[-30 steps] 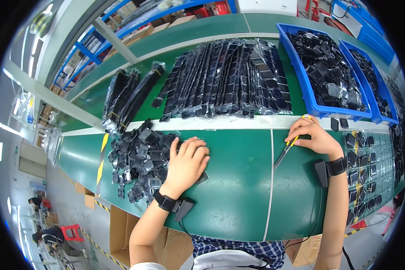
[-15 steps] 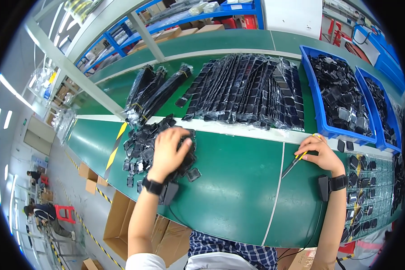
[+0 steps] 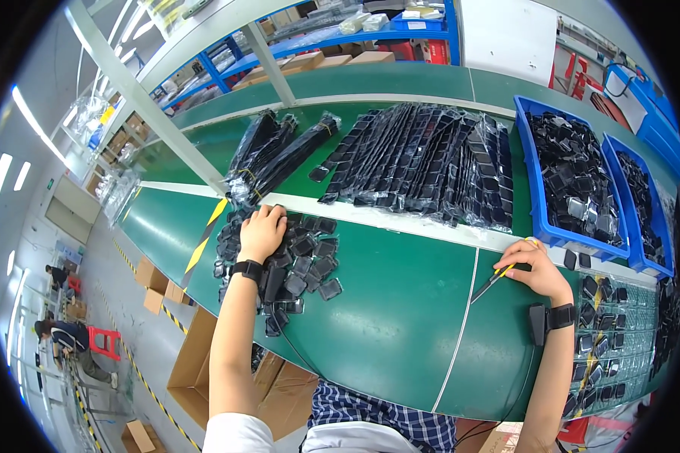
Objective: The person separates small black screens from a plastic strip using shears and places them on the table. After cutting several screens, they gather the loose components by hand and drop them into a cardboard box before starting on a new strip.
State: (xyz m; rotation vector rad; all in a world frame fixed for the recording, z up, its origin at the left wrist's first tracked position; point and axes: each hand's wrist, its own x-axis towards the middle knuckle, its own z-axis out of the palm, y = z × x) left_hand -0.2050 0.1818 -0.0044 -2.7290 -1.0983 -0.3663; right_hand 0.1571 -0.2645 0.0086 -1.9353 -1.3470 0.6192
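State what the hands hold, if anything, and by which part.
The right hand holds a tool by its yellow handle. Whether the left hand, over the black pieces, grips any cannot be told.

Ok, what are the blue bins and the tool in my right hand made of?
Blue bins: probably smooth, slightly glossy plastic, from even colour and thick rims. Tool: yellow part likely plastic by its bright colour; dark matte end possibly metal, too small to tell.

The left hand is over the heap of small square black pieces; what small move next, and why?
Perhaps sweep the left hand gently rightward, thinning the heap of small square black pieces: many overlap, while bare green tabletop lies to their right.
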